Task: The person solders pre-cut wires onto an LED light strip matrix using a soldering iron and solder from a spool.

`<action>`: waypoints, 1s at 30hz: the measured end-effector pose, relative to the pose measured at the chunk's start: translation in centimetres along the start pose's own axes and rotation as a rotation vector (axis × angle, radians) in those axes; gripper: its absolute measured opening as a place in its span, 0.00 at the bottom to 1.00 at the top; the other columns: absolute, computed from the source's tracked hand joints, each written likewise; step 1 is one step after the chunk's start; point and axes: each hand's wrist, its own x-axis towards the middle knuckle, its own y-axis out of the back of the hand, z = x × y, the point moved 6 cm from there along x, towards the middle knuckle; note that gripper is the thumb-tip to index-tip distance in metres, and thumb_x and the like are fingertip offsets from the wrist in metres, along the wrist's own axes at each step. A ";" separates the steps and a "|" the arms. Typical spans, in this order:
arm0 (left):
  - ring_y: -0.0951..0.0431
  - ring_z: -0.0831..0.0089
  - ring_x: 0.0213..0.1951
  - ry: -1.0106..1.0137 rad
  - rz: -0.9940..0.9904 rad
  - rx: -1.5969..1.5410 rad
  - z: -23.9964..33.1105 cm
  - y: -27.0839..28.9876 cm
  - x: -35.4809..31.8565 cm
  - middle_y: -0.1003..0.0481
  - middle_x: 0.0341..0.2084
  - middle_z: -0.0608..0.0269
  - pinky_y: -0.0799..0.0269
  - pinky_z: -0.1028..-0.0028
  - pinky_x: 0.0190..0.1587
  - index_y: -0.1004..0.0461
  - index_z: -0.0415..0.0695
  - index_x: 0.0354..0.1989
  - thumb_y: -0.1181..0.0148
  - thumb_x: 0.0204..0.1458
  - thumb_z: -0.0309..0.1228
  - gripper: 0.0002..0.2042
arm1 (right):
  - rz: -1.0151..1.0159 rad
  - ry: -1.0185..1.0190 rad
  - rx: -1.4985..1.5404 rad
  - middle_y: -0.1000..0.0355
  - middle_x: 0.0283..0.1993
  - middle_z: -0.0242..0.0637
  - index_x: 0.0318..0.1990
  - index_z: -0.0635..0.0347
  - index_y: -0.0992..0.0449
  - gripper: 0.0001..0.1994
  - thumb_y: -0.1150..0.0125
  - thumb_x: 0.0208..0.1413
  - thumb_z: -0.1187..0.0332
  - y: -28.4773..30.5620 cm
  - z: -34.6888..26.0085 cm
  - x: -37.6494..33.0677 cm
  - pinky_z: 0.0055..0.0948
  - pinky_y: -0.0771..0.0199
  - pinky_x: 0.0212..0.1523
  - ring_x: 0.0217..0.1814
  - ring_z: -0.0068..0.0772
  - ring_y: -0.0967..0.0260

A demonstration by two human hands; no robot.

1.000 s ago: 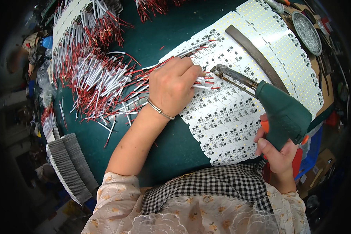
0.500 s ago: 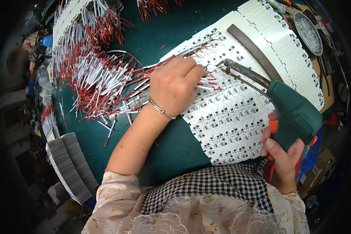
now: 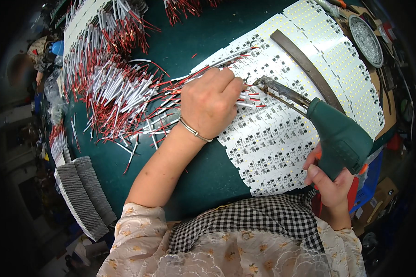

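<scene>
My left hand (image 3: 211, 99) is closed, fingertips pinched together over the white circuit boards (image 3: 272, 157). A wire's red end shows at the fingertips, though the grip itself is mostly hidden. More red and white wires (image 3: 247, 105) lie under and beside this hand, across the boards. My right hand (image 3: 330, 187) is wrapped round the handle of a green soldering gun (image 3: 339, 138). The gun's dark, crusted tip (image 3: 260, 83) points left, just above the boards and close to my left fingertips. Beneath its barrel rests a curved dark metal strip (image 3: 307, 69).
A large heap of red and white wires (image 3: 120, 90) covers the green table (image 3: 185, 41) at left. Stacked boards (image 3: 85, 194) stand at the left edge. A metal bowl (image 3: 365, 41) sits far right. Another person's arm (image 3: 38, 76) shows at far left.
The soldering gun has moved left and its tip has lowered toward my left fingertips. My left hand has shifted slightly right.
</scene>
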 end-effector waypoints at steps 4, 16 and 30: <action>0.25 0.68 0.24 -0.005 -0.001 -0.004 0.0 0.0 -0.1 0.28 0.21 0.64 0.32 0.70 0.22 0.23 0.43 0.28 0.30 0.33 0.24 0.11 | 0.145 -0.114 0.083 0.31 0.43 0.48 0.56 0.75 0.39 0.25 0.42 0.49 0.79 -0.2 -0.7 0.2 0.21 0.28 0.20 0.24 0.27 0.31; 0.25 0.67 0.25 0.016 -0.033 0.003 0.1 0.0 0.2 0.27 0.21 0.64 0.31 0.70 0.23 0.22 0.44 0.28 0.31 0.33 0.23 0.10 | 0.201 -0.063 0.173 0.31 0.47 0.54 0.58 0.78 0.41 0.30 0.38 0.47 0.75 1.7 -1.9 1.0 0.22 0.28 0.19 0.24 0.27 0.30; 0.24 0.61 0.30 0.134 -0.008 0.011 -0.6 0.0 -0.7 0.26 0.25 0.60 0.29 0.66 0.29 0.23 0.44 0.30 0.41 0.31 0.16 0.14 | 0.566 0.453 0.280 0.32 0.30 0.37 0.57 0.73 0.36 0.21 0.48 0.59 0.68 15.8 -6.4 5.1 0.22 0.34 0.21 0.20 0.22 0.36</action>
